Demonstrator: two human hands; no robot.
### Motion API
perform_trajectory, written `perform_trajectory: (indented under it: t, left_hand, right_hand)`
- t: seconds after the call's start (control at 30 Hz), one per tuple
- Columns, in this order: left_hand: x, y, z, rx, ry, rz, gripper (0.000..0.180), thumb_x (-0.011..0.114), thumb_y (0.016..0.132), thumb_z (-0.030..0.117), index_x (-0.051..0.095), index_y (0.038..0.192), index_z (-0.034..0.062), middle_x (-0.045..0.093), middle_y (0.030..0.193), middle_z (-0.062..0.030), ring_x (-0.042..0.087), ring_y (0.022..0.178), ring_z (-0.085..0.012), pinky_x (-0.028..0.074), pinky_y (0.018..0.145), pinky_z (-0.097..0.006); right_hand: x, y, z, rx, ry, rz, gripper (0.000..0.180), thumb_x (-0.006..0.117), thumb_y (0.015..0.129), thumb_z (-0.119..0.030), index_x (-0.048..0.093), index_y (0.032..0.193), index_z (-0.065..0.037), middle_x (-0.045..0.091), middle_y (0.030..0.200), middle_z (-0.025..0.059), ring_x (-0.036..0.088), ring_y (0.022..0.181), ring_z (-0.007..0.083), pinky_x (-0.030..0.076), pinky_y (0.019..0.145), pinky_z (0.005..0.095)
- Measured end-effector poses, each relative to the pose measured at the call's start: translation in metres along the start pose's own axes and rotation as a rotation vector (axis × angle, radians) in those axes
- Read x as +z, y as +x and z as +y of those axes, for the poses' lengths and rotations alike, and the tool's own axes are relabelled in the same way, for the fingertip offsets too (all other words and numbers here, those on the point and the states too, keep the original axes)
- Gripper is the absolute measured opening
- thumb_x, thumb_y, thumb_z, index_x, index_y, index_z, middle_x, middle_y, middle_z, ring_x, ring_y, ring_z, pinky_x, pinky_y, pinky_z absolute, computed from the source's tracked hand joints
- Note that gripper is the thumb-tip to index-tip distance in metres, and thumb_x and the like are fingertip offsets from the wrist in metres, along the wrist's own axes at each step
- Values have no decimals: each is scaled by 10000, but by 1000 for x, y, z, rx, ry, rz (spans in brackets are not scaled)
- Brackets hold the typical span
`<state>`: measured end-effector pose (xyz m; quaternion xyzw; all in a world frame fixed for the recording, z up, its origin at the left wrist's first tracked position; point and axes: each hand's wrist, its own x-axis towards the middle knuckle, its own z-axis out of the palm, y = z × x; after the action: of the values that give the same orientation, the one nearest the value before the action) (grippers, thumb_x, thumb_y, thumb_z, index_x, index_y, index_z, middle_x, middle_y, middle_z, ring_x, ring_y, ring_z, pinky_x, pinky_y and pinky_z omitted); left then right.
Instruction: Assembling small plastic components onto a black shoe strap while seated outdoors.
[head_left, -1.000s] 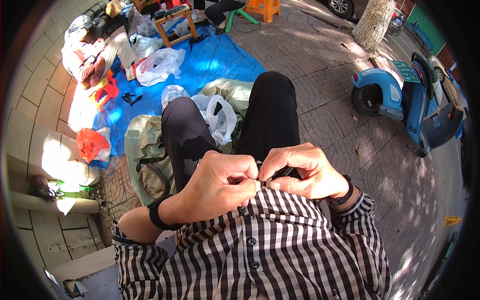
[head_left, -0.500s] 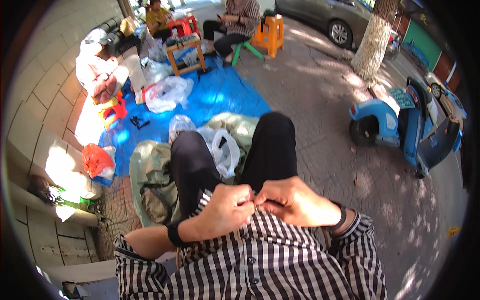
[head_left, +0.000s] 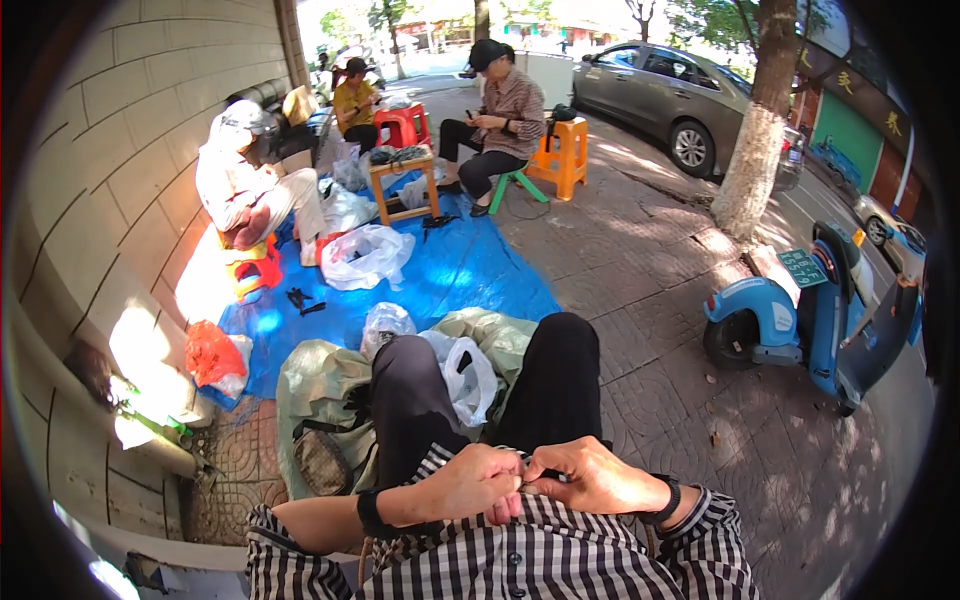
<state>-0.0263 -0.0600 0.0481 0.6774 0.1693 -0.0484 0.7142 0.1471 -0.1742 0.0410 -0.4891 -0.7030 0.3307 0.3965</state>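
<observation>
My left hand (head_left: 472,486) and my right hand (head_left: 592,478) meet over my lap, just in front of my checked shirt (head_left: 500,555). Fingers of both are closed in a pinch, their tips nearly touching. Whatever lies between them is too small or hidden to make out. Beyond my hands, a white plastic bag (head_left: 468,385) sits between my knees. A pale green woven sack (head_left: 318,385) lies beside my left leg, with black stuff at its opening, and more of that green material (head_left: 490,335) shows behind the bag.
A blue tarp (head_left: 480,265) carries a clear bag (head_left: 368,258), black pieces (head_left: 303,301) and a small wooden table (head_left: 400,180). Three people sit around it on low stools. A red bag (head_left: 213,355) lies by the left wall; a blue scooter (head_left: 765,320) stands at right.
The view has tilted up, so the seated people and the street show more fully and my hands sit lower in the picture. Both hands stay pinched together, with slightly shifted fingers.
</observation>
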Motion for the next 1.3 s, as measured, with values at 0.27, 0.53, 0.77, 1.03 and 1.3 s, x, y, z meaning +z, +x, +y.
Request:
perform_trajectory:
  t: [0.27,0.53,0.77,1.03,1.3]
  left_hand:
    - [6,-6,-1,96,356,135,163,457,845,57,533,716,-8,583,553,-70,576,451,-123,461,423,-244]
    - [-11,-8,16,-163,235,20,138,548,854,100,575,757,6,575,587,-27,552,478,-74,427,433,-197]
    - [-14,-10,19,-79,118,29,172,566,875,120,567,746,6,586,582,-40,562,482,-84,417,429,-195]
    - [-14,-16,61,52,34,42,170,521,911,139,548,821,-3,589,618,-56,554,487,-104,430,455,-213]
    - [-20,-20,94,110,228,72,179,460,946,135,533,895,-21,586,622,-74,556,485,-106,425,445,-211]
  right_hand:
    - [9,-1,7,-27,66,-19,95,621,815,-11,561,886,11,627,775,128,625,658,241,462,554,310]
    - [3,7,10,-36,200,-97,123,626,846,-75,597,936,3,655,855,88,641,779,176,489,682,300]
    - [4,5,4,-200,131,41,180,632,831,-89,567,968,8,625,907,122,631,829,259,494,700,323]
    - [-9,12,-11,-278,-12,287,188,646,825,-88,602,963,33,640,889,142,641,796,253,505,699,317]
    - [-12,26,-9,-458,-60,465,209,659,798,-39,578,975,36,639,853,118,635,724,222,498,630,289]
